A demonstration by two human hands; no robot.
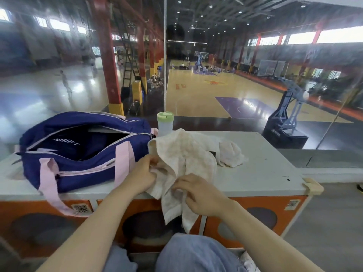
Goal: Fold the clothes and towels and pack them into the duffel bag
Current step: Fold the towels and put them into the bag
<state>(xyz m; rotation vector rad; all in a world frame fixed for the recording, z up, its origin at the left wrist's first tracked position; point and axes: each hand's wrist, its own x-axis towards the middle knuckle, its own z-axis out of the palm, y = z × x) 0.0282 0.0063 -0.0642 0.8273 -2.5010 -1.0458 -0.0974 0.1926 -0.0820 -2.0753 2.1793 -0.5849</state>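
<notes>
Both hands work a cream towel [182, 160] that lies rumpled at the centre of the white top [265, 169], its lower end hanging over the near edge at 6 o'clock. The left hand [144, 175] has its fingers curled into the cloth's left edge, bunching it. The right hand [198, 193] pinches a fold of the hanging part between thumb and bent fingers. At 9 o'clock from the towel sits the navy bag [78, 152] with pink straps, its zip open and mouth gaping upward, touching the towel's left corner. A second pale cloth [229, 154] lies crumpled at 3 o'clock, just beside the towel. A bottle [165, 124] with a green lid stands at 12 o'clock behind the towel, by the bag's right end.
</notes>
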